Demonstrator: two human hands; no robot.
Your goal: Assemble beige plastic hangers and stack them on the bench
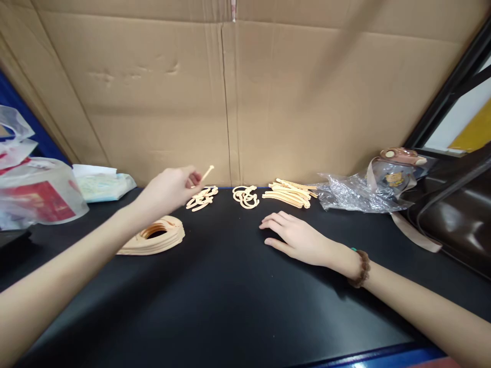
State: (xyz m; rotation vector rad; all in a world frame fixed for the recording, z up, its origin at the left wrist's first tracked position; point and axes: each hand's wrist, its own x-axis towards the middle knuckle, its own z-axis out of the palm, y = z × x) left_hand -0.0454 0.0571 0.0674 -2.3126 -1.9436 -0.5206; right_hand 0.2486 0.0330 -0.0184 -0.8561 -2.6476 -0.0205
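Note:
My left hand (169, 189) is raised over the left side of the black table, fingers pinched on a thin cream-coloured strip (207, 173) with a small flared end. Just below and beyond it lies a loose pile of curved cream pieces (202, 198). Under my left forearm sits a stack of thick cream rings (171, 236), partly hidden by the arm. My right hand (293, 237) lies palm down on the table, fingers stretched out and holding nothing. Past its fingertips are more curved pieces (245, 197) and a heap of straight cream strips (288, 194).
A cardboard wall (161, 102) stands along the back of the table (230, 296). At left are a plastic bag (49, 191) and a soft packet (102, 185). At right lie crumpled clear plastic (353, 194), a small clear pouch (395, 174) and a dark brown bag (460, 214).

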